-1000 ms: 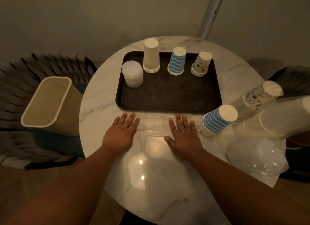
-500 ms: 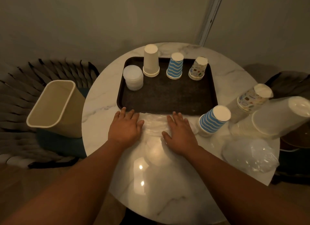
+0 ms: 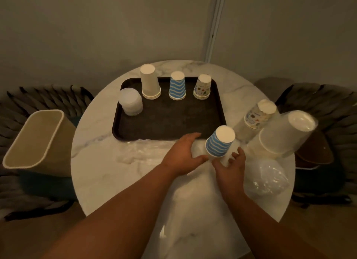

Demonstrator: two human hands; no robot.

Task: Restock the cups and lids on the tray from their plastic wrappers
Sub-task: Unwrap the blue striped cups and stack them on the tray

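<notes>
One tray (image 3: pixel 216 112) on one bench (image 3: pixel 100 173). On the tray: three cup stacks (image 3: pixel 150 84) and one lid stack (image 3: pixel 131 103). Off the tray: three wrapped cup stacks (image 3: pixel 220 142), one lid bag (image 3: pixel 268 175), one empty wrapper (image 3: pixel 141 152). One bin (image 3: pixel 36 141). Two hands (image 3: pixel 181 154).

The room is dim and warm-toned, lit weakly from overhead. A faint sheen lies on the table (image 3: pixel 116 181) near its front edge. Chairs at both sides sink into shadow. Wide-angle bending curves the edges; details are soft and grainy.

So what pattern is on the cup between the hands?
Blue and white wavy stripes on the cup, head view.
</notes>
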